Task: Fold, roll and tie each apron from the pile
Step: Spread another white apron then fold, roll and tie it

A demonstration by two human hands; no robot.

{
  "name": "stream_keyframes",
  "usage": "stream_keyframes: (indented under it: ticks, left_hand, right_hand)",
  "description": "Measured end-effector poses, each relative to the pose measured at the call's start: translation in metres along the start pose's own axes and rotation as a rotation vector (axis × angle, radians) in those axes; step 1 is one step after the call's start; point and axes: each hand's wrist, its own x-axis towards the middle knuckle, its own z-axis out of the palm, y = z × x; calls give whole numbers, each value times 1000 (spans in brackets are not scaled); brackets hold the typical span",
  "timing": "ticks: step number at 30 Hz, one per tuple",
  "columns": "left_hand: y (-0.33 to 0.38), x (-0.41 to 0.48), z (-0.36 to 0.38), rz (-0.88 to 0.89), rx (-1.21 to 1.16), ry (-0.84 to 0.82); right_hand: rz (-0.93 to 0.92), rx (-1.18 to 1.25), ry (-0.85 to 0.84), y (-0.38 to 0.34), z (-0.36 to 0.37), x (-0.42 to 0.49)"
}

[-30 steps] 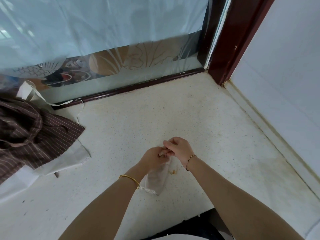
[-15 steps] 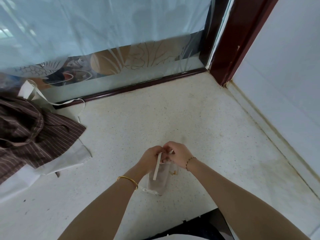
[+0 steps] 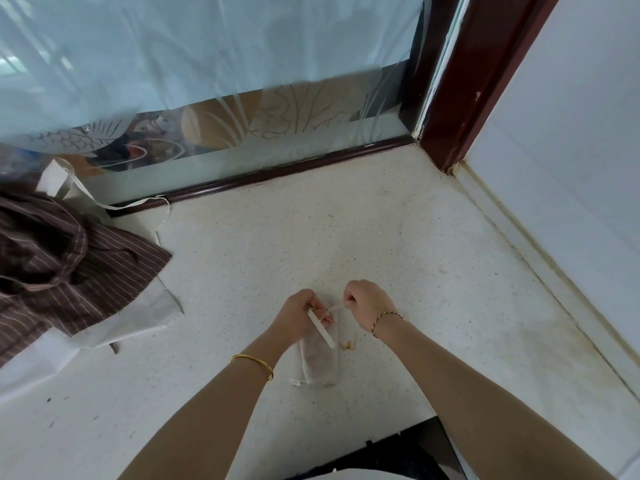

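Fingers of my left hand (image 3: 300, 315) are curled around one white tie strap (image 3: 322, 328), pinching it just above the rolled white apron (image 3: 319, 358); its free end slants down across the top of the roll. Fingers of my right hand (image 3: 367, 305) are closed in a fist on the other strap end (image 3: 337, 307), drawn taut toward the right of the roll. Both hands grip, neither is slack.

Taking the rolled apron as my landmark: it lies on the speckled counter (image 3: 346, 220) directly under my hands, its long axis running toward me. A small yellowish scrap (image 3: 347, 346) sits on the counter just right of the roll. Far to the left of the roll is the pile: a brown striped apron (image 3: 69, 268) heaped over a flat white apron (image 3: 104, 327), with a loose white strap (image 3: 138, 204) trailing behind it along the base of the etched glass panel (image 3: 242, 133). Behind and right of the roll, a dark red frame post (image 3: 467, 98) meets the white wall (image 3: 554, 133).

I judge this to be the tying step. To do it well I should pull both ends evenly and outward so the knot seats tight on the roll's middle, keeping the roll pressed down so it does not loosen or unroll.

No container shows anywhere around the roll, so nothing is held in one.
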Motion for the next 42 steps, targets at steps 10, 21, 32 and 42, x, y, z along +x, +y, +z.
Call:
stream_keyframes:
  ticks: [10,21,32,42]
  left_hand:
    - [4,2,4,-18,-29,-70]
    - [0,8,10,92,173,-87]
    - [-5,7,13,110,223,-45]
    - [1,5,10,110,297,-73]
  right_hand:
    - [-88,70,-396,-4,-4,-6]
    - [3,439,-161,-7,7,-6]
    - [117,648,-188,0,9,-7]
    - [138,524,-148,-4,20,-4]
